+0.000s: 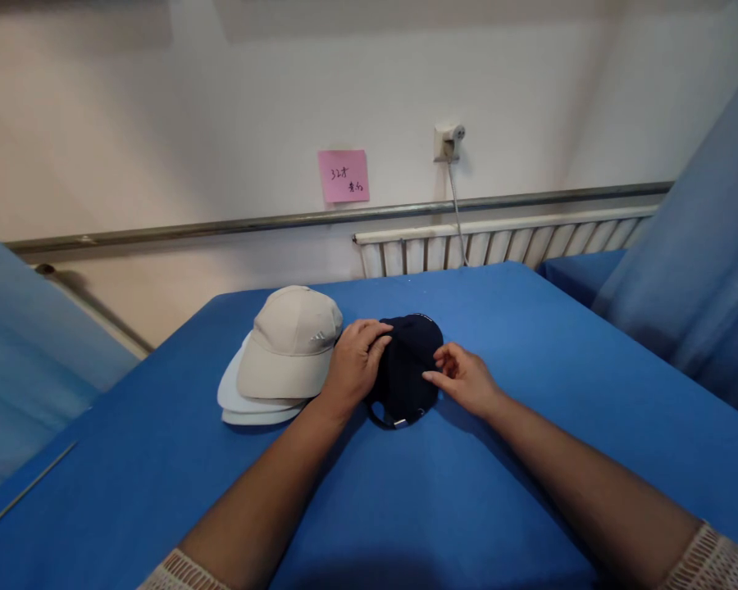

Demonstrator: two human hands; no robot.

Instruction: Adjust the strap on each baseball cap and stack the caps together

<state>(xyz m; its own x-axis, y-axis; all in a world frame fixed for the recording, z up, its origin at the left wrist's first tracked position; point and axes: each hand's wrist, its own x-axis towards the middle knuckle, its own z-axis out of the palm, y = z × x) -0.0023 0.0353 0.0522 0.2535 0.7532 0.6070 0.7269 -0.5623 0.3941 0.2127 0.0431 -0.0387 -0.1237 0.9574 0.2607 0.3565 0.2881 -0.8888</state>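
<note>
A dark navy cap [409,369] lies on the blue-covered table, its strap loop with a small metal buckle turned toward me. My left hand [357,360] is closed on the cap's left side, thumb and fingers together at the fabric. At the cap's right edge is my right hand [464,378], thumb and curled fingers apart with a gap between them. Left of my hands, a beige cap [295,332] with a small logo sits on top of pale caps [237,389], whose stacked brims show beneath it.
Behind the table [498,483] are a white wall, a metal rail [252,224] and a radiator [504,246]. A cable hangs from the wall socket [448,143]. A pink note [344,176] is stuck on the wall. Blue curtains [682,246] hang at both sides.
</note>
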